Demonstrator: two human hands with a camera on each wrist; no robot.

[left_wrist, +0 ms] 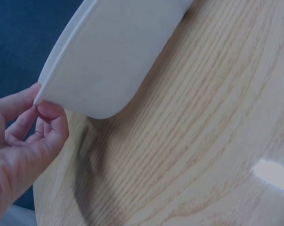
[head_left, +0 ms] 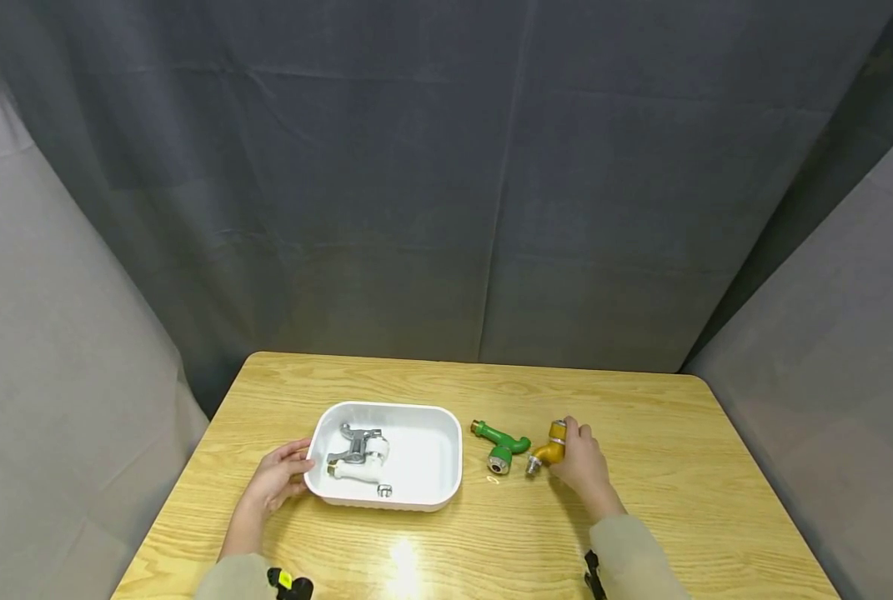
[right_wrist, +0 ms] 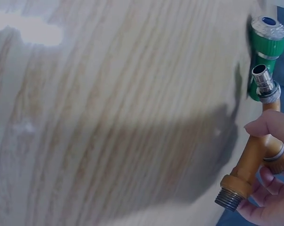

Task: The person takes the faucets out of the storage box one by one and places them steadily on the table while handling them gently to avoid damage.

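My left hand (head_left: 277, 479) pinches the left rim of a white plastic basin (head_left: 423, 497), thumb on one side and fingertips on the other, as the left wrist view shows. In the basin lie a grey metal faucet (head_left: 358, 444), a white faucet (head_left: 359, 472) and a small metal fitting (head_left: 384, 491). On the right, my right hand (head_left: 587, 468) grips an orange-yellow faucet (right_wrist: 250, 162) by its body. Its silver spout tip and threaded end stick out of the grip. Just left of it, a green faucet (head_left: 502, 442) lies on the table.
A small pale ring (head_left: 494, 479) lies on the wooden table (head_left: 686, 483) in front of the green faucet. Grey cloth (head_left: 386, 208) hangs behind the table, and lighter cloth panels (head_left: 63, 358) stand at both sides.
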